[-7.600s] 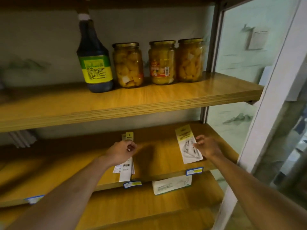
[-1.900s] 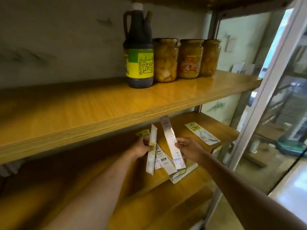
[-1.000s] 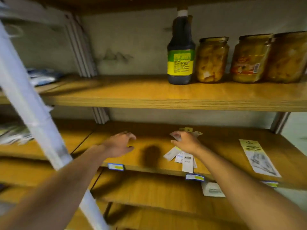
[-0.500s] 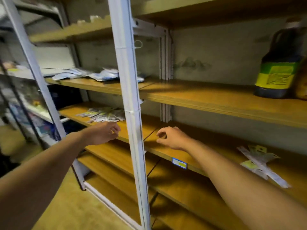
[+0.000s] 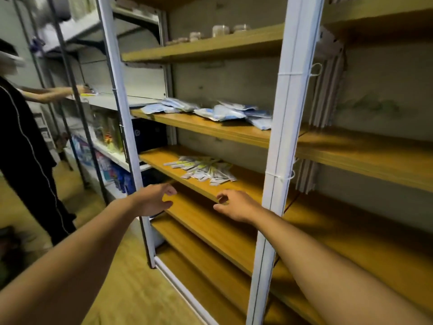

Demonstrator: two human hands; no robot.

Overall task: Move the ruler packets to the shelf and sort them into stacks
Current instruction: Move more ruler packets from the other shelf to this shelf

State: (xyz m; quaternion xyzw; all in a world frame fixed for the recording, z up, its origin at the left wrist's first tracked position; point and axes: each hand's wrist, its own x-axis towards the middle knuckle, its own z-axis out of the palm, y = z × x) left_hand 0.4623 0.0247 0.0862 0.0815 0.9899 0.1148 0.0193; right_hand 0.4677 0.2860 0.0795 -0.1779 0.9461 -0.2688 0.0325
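A loose pile of ruler packets (image 5: 202, 169), white with yellow-green headers, lies on a wooden shelf (image 5: 161, 160) in the bay left of a white upright post (image 5: 280, 141). My left hand (image 5: 153, 200) hovers open in front of that shelf's edge, below and left of the pile. My right hand (image 5: 234, 205) is also open, fingers curled loosely, just below and right of the pile near the post. Neither hand holds or touches anything.
Blue-and-white plastic bags (image 5: 220, 112) lie on the shelf above the packets. Small clear tubs (image 5: 220, 31) sit on the top shelf. Another person in dark clothes (image 5: 25, 148) stands at the left, reaching onto a grey rack (image 5: 100, 102). A second white post (image 5: 121, 113) frames the bay.
My view has swung left from the jar shelf to the neighbouring bay. Both hands let go of the packets there and have moved, open, toward the loose pile.
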